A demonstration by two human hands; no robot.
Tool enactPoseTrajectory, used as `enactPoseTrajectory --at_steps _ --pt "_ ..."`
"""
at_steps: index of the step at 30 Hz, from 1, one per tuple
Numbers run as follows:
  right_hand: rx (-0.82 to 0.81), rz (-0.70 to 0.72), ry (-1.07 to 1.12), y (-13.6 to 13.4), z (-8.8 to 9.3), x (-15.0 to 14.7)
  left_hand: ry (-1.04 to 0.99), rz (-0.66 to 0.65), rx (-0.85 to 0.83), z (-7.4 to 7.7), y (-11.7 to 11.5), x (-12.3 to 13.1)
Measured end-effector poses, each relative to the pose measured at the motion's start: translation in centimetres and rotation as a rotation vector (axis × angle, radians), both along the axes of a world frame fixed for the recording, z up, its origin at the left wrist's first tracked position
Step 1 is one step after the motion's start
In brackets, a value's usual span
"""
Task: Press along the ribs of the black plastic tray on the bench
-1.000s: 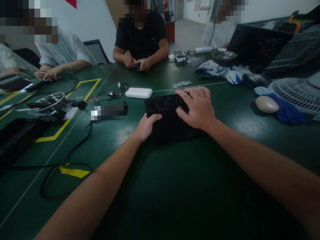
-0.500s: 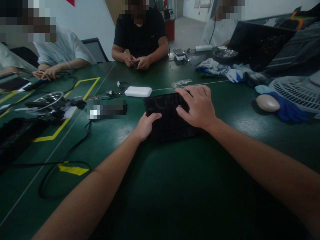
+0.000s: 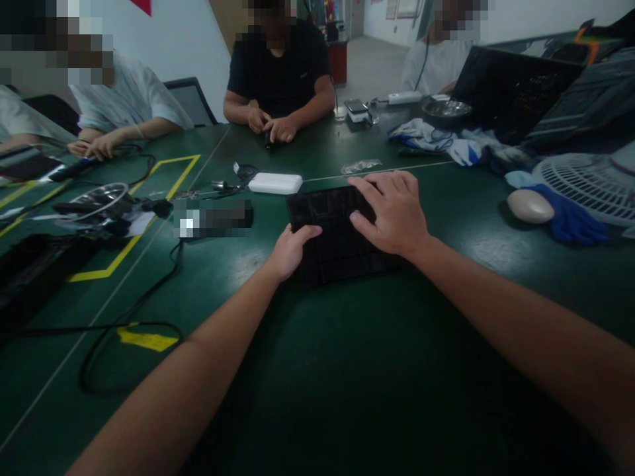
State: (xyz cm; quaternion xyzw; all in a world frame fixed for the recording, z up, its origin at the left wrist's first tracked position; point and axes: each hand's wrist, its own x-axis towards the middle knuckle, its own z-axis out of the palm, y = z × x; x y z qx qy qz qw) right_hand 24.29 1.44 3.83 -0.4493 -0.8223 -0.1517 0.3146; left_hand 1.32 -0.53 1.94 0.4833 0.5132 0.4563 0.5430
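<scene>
A black, flat rectangular thing (image 3: 337, 248) with faint lines across its face lies on the green table in front of me; I cannot tell its exact kind. My left hand (image 3: 292, 250) grips its left side, with the thumb on top and the other fingers hidden below. Over the far right part rests my right hand (image 3: 391, 211). Its thumb presses the face, while its bent fingers reach to the far edge, their tips partly hidden. Just beyond the black thing's far left corner is a white power bank-like block (image 3: 275, 184).
Cables and a pixelated object (image 3: 214, 219) lie left on the table (image 3: 347, 370), near yellow tape (image 3: 149, 340). At the right are a beige rounded object (image 3: 530, 206), a blue glove (image 3: 575, 217) and a white fan (image 3: 590, 185). Co-workers sit across, one in a black shirt (image 3: 280, 73).
My hands and the black thing keep nearly the same place. Across the table, the co-worker in black has shifted their hands and the small dark object slightly. The view has moved a little.
</scene>
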Motion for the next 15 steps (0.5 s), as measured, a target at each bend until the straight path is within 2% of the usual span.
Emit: enactPoseTrajectory --at_steps 15 --pt "-0.003 0.008 0.005 0.10 -0.08 0.05 0.054 0.012 0.017 -0.08 0.06 -0.11"
